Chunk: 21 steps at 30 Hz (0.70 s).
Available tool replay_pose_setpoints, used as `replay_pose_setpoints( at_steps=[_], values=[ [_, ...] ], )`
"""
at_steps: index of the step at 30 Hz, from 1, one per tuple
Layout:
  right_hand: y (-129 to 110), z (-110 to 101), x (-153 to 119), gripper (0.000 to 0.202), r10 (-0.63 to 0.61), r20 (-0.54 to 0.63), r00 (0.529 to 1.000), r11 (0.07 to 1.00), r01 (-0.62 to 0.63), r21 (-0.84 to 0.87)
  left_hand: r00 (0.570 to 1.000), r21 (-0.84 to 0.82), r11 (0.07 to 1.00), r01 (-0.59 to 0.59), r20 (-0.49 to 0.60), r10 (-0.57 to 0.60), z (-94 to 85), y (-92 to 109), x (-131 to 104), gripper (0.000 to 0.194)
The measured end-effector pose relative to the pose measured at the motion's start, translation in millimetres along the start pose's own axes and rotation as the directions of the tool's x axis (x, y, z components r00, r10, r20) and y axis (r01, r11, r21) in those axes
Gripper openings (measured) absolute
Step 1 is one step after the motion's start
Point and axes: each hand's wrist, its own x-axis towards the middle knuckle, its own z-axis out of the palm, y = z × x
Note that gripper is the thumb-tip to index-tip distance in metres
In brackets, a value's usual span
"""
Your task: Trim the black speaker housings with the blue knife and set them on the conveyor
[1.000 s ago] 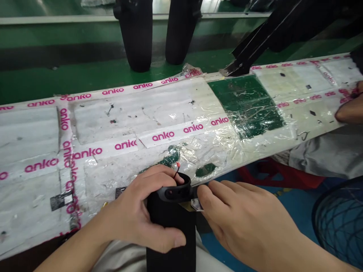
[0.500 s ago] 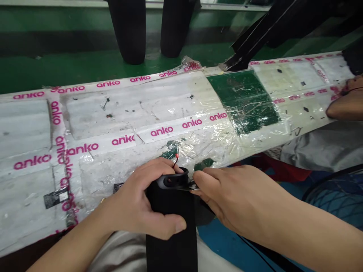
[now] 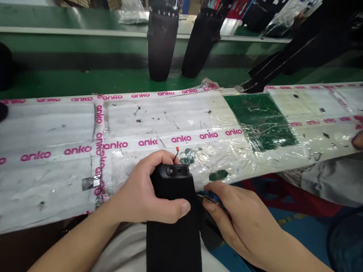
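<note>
My left hand (image 3: 144, 196) is wrapped round the upper part of a long black fabric-covered casing (image 3: 174, 245), its thumb across the near face. The casing stands tilted over my lap. At its top end sits a black plastic cap (image 3: 183, 171) with several holes. A thin wire with a small red connector (image 3: 177, 149) sticks up behind the cap, by my left fingers. Just right of the casing, my right hand (image 3: 241, 219) pinches a small metal tool with a blue part (image 3: 211, 197). Its exact kind is partly hidden by the fingers.
A white padded bench (image 3: 159, 117), taped with "anko" strips under clear film, runs across in front of me. Behind it, two black cylinders (image 3: 163, 45) stand on a green surface (image 3: 113, 77). A dark slanted bar (image 3: 272, 64) is at right. Another person's hand (image 3: 357, 139) shows at the right edge.
My right hand has moved down and away from the cap with the tool. The cap now faces me more, showing its holes. The view has tilted up and shifted left.
</note>
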Motion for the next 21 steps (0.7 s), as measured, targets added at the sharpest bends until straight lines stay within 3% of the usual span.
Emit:
replay_pose_setpoints(
  at_steps=[4,7,13,21],
  values=[
    [-12,-2,13,0.022,-0.068,0.002,0.998,0.986,0.067,-0.151,0.992,0.398,0.909,0.128,-0.037,-0.123,-18.3,30,-9,0.035],
    [-15,0,20,0.025,-0.112,0.058,0.992,0.963,0.123,-0.241,0.985,0.556,0.816,0.161,-0.041,-0.167,-21.7,35,-12,0.032],
    [-19,6,30,0.034,-0.116,0.146,0.983,0.961,0.148,-0.235,0.981,0.553,0.813,0.180,-0.036,-0.193,-22.7,25,-12,0.034],
    [-12,11,44,0.050,-0.097,0.146,0.984,0.967,0.128,-0.219,0.985,0.535,0.831,0.154,-0.020,-0.170,-23.5,22,-7,0.034]
  ],
)
